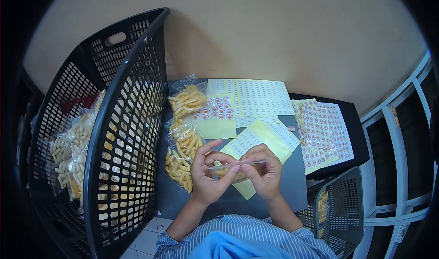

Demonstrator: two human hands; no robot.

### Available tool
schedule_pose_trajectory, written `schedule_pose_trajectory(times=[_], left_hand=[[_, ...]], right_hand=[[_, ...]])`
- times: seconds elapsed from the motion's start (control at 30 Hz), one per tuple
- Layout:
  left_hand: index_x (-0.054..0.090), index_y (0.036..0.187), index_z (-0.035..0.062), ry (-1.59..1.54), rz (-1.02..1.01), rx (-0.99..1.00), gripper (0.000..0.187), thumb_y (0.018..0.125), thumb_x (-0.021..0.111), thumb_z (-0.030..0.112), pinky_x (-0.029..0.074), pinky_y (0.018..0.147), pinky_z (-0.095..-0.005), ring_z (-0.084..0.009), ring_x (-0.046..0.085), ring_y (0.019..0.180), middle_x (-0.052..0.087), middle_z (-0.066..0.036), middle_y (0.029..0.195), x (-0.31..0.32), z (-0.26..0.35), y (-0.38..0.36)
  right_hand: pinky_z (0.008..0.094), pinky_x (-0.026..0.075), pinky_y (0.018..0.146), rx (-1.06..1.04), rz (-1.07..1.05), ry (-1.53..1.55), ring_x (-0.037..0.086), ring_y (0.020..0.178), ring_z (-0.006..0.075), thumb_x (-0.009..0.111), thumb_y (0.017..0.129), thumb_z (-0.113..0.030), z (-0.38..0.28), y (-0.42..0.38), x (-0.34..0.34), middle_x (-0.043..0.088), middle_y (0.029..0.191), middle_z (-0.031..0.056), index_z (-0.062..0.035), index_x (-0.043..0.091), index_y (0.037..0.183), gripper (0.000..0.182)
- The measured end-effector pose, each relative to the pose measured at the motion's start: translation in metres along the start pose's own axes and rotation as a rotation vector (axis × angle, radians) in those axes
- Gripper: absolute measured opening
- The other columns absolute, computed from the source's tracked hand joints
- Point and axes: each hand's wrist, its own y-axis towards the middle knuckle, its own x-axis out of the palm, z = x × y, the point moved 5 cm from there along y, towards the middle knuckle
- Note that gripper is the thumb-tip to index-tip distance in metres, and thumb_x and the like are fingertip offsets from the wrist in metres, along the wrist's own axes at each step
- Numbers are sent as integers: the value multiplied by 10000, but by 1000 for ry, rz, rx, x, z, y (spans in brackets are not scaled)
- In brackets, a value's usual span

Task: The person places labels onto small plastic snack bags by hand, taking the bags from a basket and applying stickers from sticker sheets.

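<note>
Between my two hands is a clear plastic bag [222,172] with yellow finger-shaped snacks inside, held up over the table near my body. My left hand [208,171] pinches its top edge at the middle, thumb against fingers. Beside it, my right hand [262,170] pinches the same edge, the thumbs almost touching. Most of the bag's lower part is hidden by my hands. To the left lie filled snack bags [183,151], one close to my left wrist. Yellow-backed label sheets [270,144] lie just beyond my hands.
A tall black plastic basket [132,117] holding bags of pale snacks [73,158] stands at the left. Sheets of round stickers [320,131] lie at the right, and a printed label sheet [260,94] is at the back by the wall. A smaller basket [350,204] is at lower right.
</note>
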Motion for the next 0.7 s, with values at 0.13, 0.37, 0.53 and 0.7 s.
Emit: schedule_pose_trajectory(times=[0.13, 0.37, 0.53, 0.7], left_hand=[[343, 1159, -30, -55, 21, -34, 558, 680, 629, -35, 401, 711, -213, -89, 546, 762, 600, -71, 770, 2, -1, -2], [322, 1167, -47, -83, 33, -48, 558, 692, 613, -48, 421, 743, -214, -101, 564, 764, 592, -74, 768, 7, 0, -5], [232, 1232, -61, -53, 23, 62, 650, 706, 612, -42, 433, 717, -208, -108, 569, 755, 586, -87, 768, 8, 4, -4], [164, 1272, -64, -51, 33, 51, 717, 711, 610, -41, 447, 692, -194, -109, 572, 751, 582, -95, 776, 9, 4, -6]], right_hand=[[239, 428, 649, -25, 22, -51, 533, 734, 137, 622, 694, 8, -3, -3, 0, 551, 797, 85, -20, 590, 799, 113], [238, 429, 643, -51, 87, -33, 534, 725, 137, 620, 709, -3, -1, -9, 0, 550, 788, 90, -11, 576, 806, 107], [235, 427, 651, -40, 76, -7, 527, 741, 142, 617, 722, -18, -1, -11, 0, 539, 798, 91, -3, 565, 818, 110], [234, 425, 661, -31, 70, -17, 521, 758, 144, 614, 728, -28, -3, -10, -1, 532, 814, 95, -2, 562, 831, 118]])
